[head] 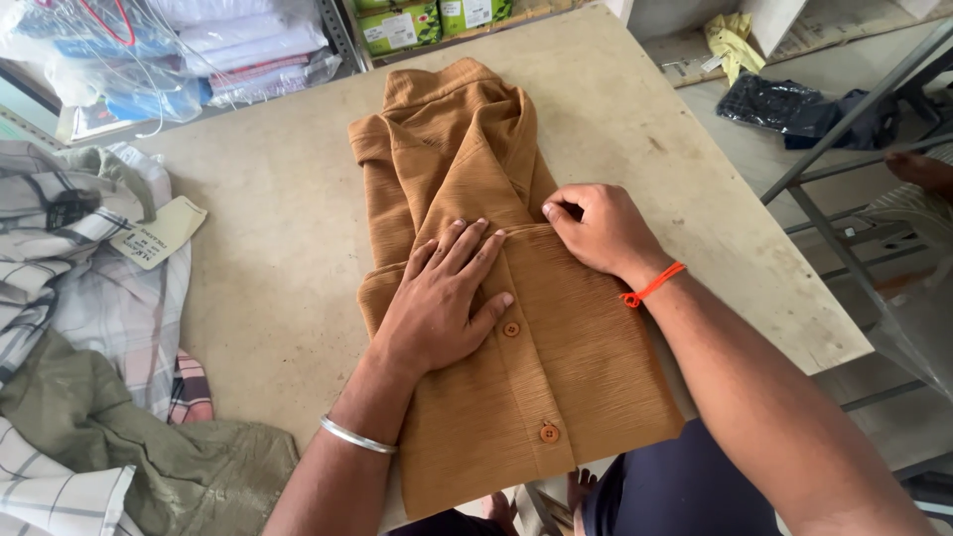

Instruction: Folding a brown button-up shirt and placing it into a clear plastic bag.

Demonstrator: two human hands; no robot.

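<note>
Left hand (pixel 442 298) lies flat on the brown shirt (pixel 516 328), fingers spread apart, pressing the cloth down and holding nothing. Right hand (pixel 601 230) sits just beside it with the fingers curled together, pinching a fold of the same shirt. The shirt lies in the middle of the worktop (pixel 278 248), folded into a long shape, with its collar at the far end and two round buttons (pixel 548 432) showing near the person.

What could go wrong? The near end of the shirt hangs a little over the edge of the worktop. I think it could slide off if the flat hand lets go too soon. The fold under the right hand could also pop open or go crooked if the pinch is loose, and the ribbed cloth may bunch up under the palm.

Both arms reach forward from the bottom of the view. The left wrist wears a silver bangle (pixel 355 435) and the right wrist wears an orange thread (pixel 650 286).

A pile of checked and green clothes (pixel 89 397) lies to the left, well apart from the shirt, with a paper tag (pixel 159 233) on it. Packed clothes in clear bags (pixel 199 50) sit on a shelf beyond the worktop.
</note>
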